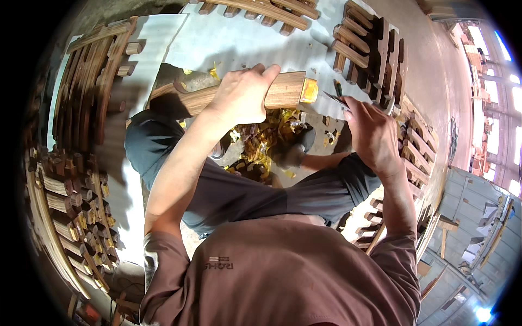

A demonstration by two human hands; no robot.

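My left hand (243,93) is wrapped from above around a brown wooden piece (286,89) with striped grain, held crosswise over my lap. Its right end is a stepped-down tenon covered in yellow tape (310,91). The left end of the wood is curved and lies in shadow above my left knee. Just right of the taped end, my right hand (372,130) is closed on a thin pointed metal blade (333,99), which looks like a knife. Blade and tape are a little apart. Its handle is mostly hidden in my fingers.
A heap of yellow tape scraps (261,146) covers the floor between my feet. Slatted stacks of wooden parts stand at the far left (89,81), far right (370,46) and near left (73,217). A pale sheet (217,41) lies beyond my hands.
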